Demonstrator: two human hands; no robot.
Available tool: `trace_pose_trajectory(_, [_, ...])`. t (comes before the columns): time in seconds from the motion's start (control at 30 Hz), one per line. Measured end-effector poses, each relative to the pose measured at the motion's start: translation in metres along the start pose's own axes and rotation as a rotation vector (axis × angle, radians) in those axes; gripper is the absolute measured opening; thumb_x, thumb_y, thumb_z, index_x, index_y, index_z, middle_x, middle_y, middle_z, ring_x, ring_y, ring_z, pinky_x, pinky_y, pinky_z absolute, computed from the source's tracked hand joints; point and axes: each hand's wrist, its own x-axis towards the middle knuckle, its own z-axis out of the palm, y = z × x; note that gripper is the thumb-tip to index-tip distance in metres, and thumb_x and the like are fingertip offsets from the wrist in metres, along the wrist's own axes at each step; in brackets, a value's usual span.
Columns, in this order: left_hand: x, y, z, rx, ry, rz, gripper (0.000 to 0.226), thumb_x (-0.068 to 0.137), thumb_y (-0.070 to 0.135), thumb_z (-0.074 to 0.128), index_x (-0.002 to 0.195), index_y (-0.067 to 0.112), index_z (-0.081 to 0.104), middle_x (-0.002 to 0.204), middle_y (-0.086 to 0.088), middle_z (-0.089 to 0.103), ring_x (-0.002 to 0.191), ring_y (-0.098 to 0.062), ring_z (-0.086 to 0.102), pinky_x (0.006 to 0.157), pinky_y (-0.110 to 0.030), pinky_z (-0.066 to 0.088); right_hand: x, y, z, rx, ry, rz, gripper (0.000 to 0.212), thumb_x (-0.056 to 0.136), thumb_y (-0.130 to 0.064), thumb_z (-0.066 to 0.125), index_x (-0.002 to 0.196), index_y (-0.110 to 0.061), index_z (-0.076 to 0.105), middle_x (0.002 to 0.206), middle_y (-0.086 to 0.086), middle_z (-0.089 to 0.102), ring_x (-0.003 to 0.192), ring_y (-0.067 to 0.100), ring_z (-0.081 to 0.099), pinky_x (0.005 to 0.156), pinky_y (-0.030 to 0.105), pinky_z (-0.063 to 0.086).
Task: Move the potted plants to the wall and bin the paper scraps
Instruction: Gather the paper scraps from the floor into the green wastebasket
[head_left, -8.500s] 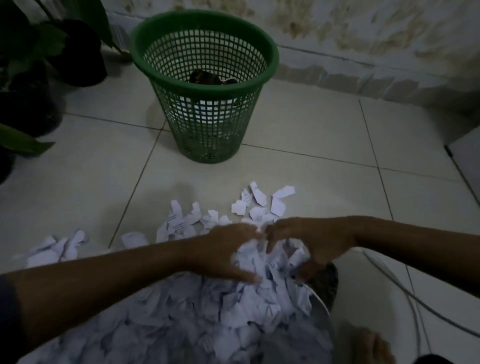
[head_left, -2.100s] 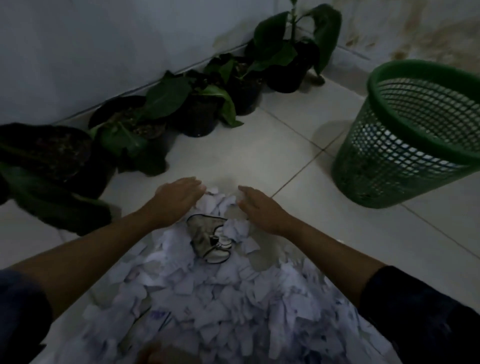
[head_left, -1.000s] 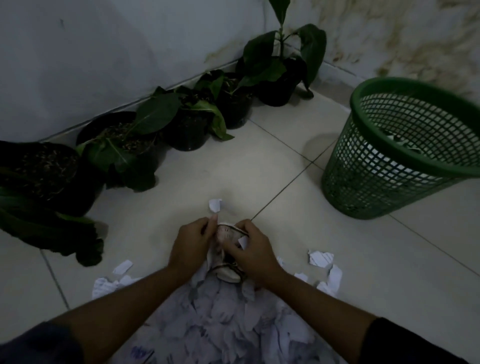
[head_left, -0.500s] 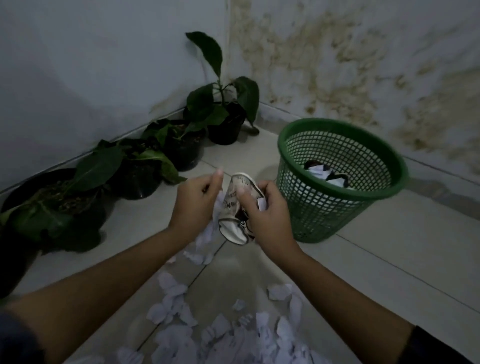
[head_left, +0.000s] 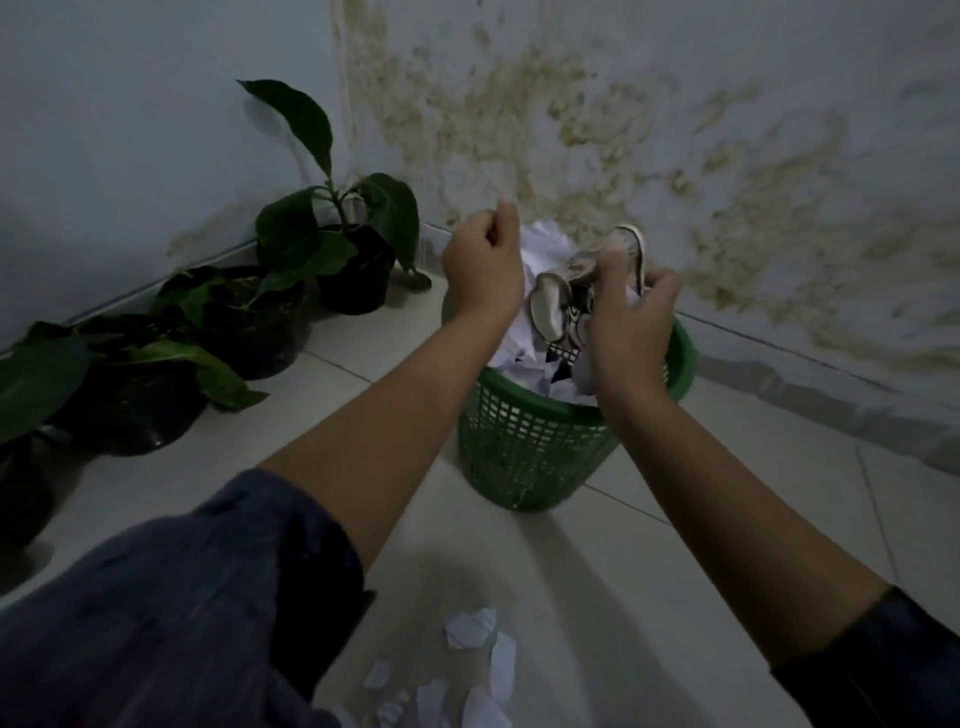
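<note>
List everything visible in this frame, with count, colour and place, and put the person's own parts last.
green mesh bin: one, green, on the floor near the stained wall, under both hands.
paper scraps in hands: a bunch, white, held over the bin between the hands.
crumpled printed wrapper: one, pale with dark print, held among those scraps.
paper scraps on floor: several, white, bottom centre on the tiles.
potted plants: at least three, dark pots with green leaves, lined along the left wall.
stained wall: one, whitish with yellow-brown stains, behind the bin.
left hand: gripping scraps, dark blue sleeve.
right hand: gripping wrapper and scraps, dark sleeve.
</note>
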Motion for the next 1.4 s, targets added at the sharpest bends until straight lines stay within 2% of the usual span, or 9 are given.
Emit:
trace_pose_trajectory(0.2, [-0.008,-0.023,0.001,0.313,-0.534,-0.139,0.017,0.093,0.021,0.047,0.082,0.02,0.059,0.079,-0.009,0.053,0.072,-0.017,0.047,0.053,-0.025,0.032,0.022,0.021,-0.014,-0.243,-0.252,0.325,0.036,0.076,-0.038,0.064,0.101,-0.013,0.054,0.093,0.008,0.059,0.087,0.024,0.058,0.076,0.034,0.049])
trace_pose_trajectory(0.37, [-0.006,-0.001,-0.03,0.218,-0.299,0.09,0.024,0.095,0.023,0.048,0.106,0.01,0.065,0.099,-0.001,0.064,0.089,-0.011,0.056,0.071,-0.018,0.042,0.008,-0.012,-0.011,-0.238,-0.308,0.131,0.039,0.09,-0.021,0.058,0.127,-0.013,0.05,0.117,0.003,0.056,0.103,0.016,0.053,0.08,0.027,0.041])
trace_pose_trajectory(0.57, [-0.03,-0.047,-0.106,0.233,-0.255,0.247,0.027,0.094,0.021,0.052,0.118,0.01,0.056,0.115,0.003,0.052,0.106,-0.007,0.051,0.089,-0.014,0.041,-0.062,-0.03,0.025,-0.092,-0.581,-0.216,0.03,0.089,-0.011,0.058,0.119,-0.009,0.056,0.111,-0.004,0.058,0.104,0.004,0.054,0.086,0.01,0.043])
trace_pose_trajectory(0.8, [-0.086,-0.164,-0.208,0.673,-0.411,-0.179,0.05,0.094,0.036,0.049,0.136,0.01,0.044,0.148,-0.012,0.031,0.138,-0.024,0.027,0.11,-0.028,0.021,-0.145,0.079,0.064,-0.402,-1.044,-0.072,0.048,0.09,-0.02,0.059,0.135,-0.009,0.044,0.138,0.007,0.048,0.128,0.019,0.044,0.103,0.026,0.034])
trace_pose_trajectory(0.9, [-0.12,-0.21,-0.246,1.005,-0.52,-0.355,0.061,0.094,0.05,0.036,0.145,0.016,0.03,0.155,-0.012,0.015,0.142,-0.032,0.012,0.115,-0.048,0.014,-0.175,0.124,0.07,-0.611,-1.241,-0.043,0.062,0.095,-0.026,0.052,0.148,-0.013,0.023,0.155,0.004,0.025,0.14,0.017,0.026,0.11,0.021,0.019])
trace_pose_trajectory(1.0, [-0.148,-0.23,-0.268,1.093,-0.654,-0.408,0.071,0.092,0.061,0.016,0.15,0.021,0.009,0.158,-0.008,-0.004,0.144,-0.029,-0.004,0.116,-0.047,0.002,-0.199,0.14,0.082,-0.696,-1.34,-0.111,0.066,0.098,-0.029,0.044,0.151,-0.015,0.007,0.159,0.003,0.004,0.146,0.022,0.0,0.116,0.031,0.0])
trace_pose_trajectory(1.13, [-0.173,-0.223,-0.276,0.762,-0.756,-0.292,0.116,0.056,0.091,-0.013,0.148,0.021,0.001,0.15,0.012,-0.01,0.142,-0.013,-0.014,0.113,-0.027,-0.013,-0.226,0.145,0.09,-0.652,-1.386,-0.265,0.066,0.095,-0.038,0.033,0.15,-0.013,0.008,0.159,0.004,0.0,0.146,0.022,-0.007,0.115,0.031,-0.009])
trace_pose_trajectory(1.3, [-0.208,-0.205,-0.261,0.383,-0.741,-0.231,0.091,0.072,0.087,0.009,0.141,0.027,0.014,0.149,0.016,0.011,0.14,0.005,0.001,0.109,-0.007,-0.008,-0.251,0.148,0.061,-0.404,-1.419,-0.392,0.055,0.099,-0.026,0.033,0.149,-0.014,0.015,0.157,0.001,0.007,0.143,0.007,0.0,0.116,0.023,-0.007])
trace_pose_trajectory(1.4, [-0.233,-0.19,-0.256,0.232,-0.804,-0.247,0.073,0.078,0.081,0.022,0.136,0.036,0.022,0.147,0.021,0.02,0.136,0.014,0.011,0.112,-0.008,0.005,-0.252,0.144,0.031,-0.3,-1.488,-0.379,0.045,0.097,-0.022,0.041,0.14,-0.01,0.04,0.146,0.008,0.039,0.133,0.016,0.036,0.115,0.033,0.023])
